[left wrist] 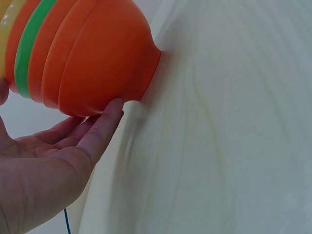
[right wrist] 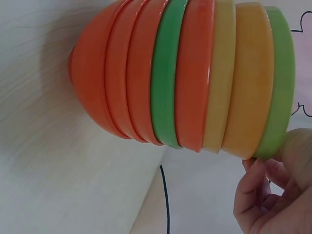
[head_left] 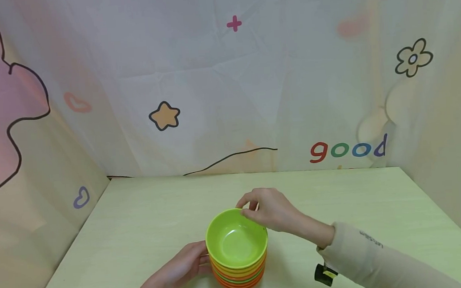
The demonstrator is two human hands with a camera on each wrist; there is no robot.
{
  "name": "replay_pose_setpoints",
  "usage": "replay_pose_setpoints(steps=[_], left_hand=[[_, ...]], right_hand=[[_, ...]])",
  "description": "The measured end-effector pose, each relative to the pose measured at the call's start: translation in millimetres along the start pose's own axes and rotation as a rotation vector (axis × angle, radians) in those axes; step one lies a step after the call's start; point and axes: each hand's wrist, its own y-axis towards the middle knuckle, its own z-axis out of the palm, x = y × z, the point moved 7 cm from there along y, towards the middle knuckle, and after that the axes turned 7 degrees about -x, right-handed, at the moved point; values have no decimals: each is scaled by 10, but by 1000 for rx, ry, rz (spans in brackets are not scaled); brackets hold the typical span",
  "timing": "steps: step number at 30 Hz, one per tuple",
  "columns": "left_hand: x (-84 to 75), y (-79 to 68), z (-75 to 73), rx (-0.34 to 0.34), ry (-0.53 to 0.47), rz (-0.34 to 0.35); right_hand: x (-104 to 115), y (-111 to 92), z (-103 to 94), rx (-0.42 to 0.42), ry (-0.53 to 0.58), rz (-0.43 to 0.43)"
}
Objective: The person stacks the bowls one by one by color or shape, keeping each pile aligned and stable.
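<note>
A stack of nested bowls stands on the table, with a light green bowl (head_left: 237,246) on top. Below it, the right wrist view shows a yellow-orange bowl (right wrist: 248,83), a pale yellow one (right wrist: 220,83), an orange-red one, a dark green bowl (right wrist: 165,83) and several orange-red bowls (right wrist: 92,73) at the bottom. My right hand (head_left: 273,208) pinches the light green bowl's far right rim between thumb and fingers. Against the stack's left side rests my left hand (head_left: 186,263), its fingers (left wrist: 100,131) extended along the lowest orange-red bowl (left wrist: 107,53).
The pale green table (head_left: 139,221) reaches back to a printed cloth backdrop (head_left: 209,74), with cloth at both sides too. From my right sleeve hangs a small black object (head_left: 324,275) with a yellow patch.
</note>
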Motion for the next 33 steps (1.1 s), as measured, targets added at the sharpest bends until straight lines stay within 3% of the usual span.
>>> replay_pose_setpoints(steps=[16,24,33], left_hand=[[7,-1,-10,0,3,5],[-5,0,-14,9,19,8],[-47,43,-84,-10,53,14]], right_hand=[[-8,-20,6,-20,-7,24],[-4,-15,-12,-42,32,-2],[-80,-7,-20,-72,84,31]])
